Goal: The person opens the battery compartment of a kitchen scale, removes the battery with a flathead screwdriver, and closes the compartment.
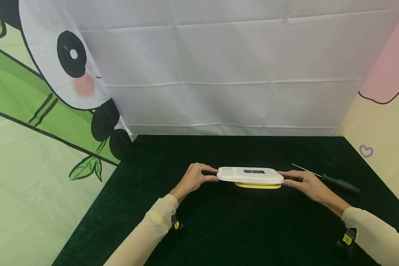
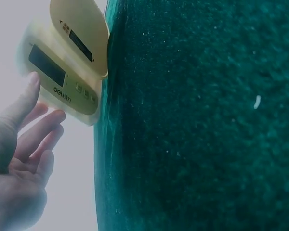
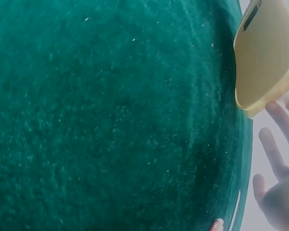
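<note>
A slim white digital scale point(image 1: 232, 174), with a dark label on its upturned face, is held over the dark green table. Beneath it in the head view shows a yellow rounded plate point(image 1: 257, 186). My left hand point(image 1: 193, 178) pinches one end between thumb and fingers. At the opposite end my right hand point(image 1: 306, 183) grips with thumb and fingertips. Seen from the left wrist, the scale point(image 2: 62, 91) has a dark display, buttons and "deli" lettering, and its plate point(image 2: 89, 26) carries small print. The right wrist view shows the plate point(image 3: 265, 57) close to my fingers.
A screwdriver point(image 1: 340, 183) with a dark handle lies on the table point(image 1: 219, 229), beside and partly behind my right hand. Behind the table hangs a white cloth point(image 1: 219, 74), with printed panda and bamboo fabric at the left.
</note>
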A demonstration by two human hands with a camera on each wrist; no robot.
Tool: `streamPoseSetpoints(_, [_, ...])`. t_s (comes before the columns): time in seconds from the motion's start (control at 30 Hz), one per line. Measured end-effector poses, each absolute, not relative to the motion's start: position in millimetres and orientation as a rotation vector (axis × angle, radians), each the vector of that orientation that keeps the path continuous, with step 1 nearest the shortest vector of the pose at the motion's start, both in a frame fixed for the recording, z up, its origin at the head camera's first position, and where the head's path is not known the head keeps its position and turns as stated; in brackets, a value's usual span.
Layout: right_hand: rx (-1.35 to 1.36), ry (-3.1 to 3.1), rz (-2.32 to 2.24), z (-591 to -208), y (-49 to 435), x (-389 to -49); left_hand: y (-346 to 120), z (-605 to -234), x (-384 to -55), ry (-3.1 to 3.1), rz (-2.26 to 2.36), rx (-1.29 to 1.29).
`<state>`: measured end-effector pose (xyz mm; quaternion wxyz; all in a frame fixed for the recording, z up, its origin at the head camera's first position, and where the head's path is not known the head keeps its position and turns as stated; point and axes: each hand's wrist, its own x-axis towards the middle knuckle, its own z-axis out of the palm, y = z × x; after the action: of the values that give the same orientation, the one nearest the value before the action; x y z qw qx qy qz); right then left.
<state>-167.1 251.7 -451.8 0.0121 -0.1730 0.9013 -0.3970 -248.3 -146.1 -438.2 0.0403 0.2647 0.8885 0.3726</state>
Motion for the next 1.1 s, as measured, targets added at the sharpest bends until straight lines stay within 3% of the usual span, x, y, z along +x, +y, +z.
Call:
streamPoseSetpoints(0.53, [-0.347, 2.806, -1.255, -438, 250, -166, -145, -436, -249, 2.713, 1.225, 0.848])
streamPoseSetpoints(1.1, [-0.358, 2.835, -1.294, -442, 245, -171, -140, -436, -250, 2.731, 1.324, 0.725])
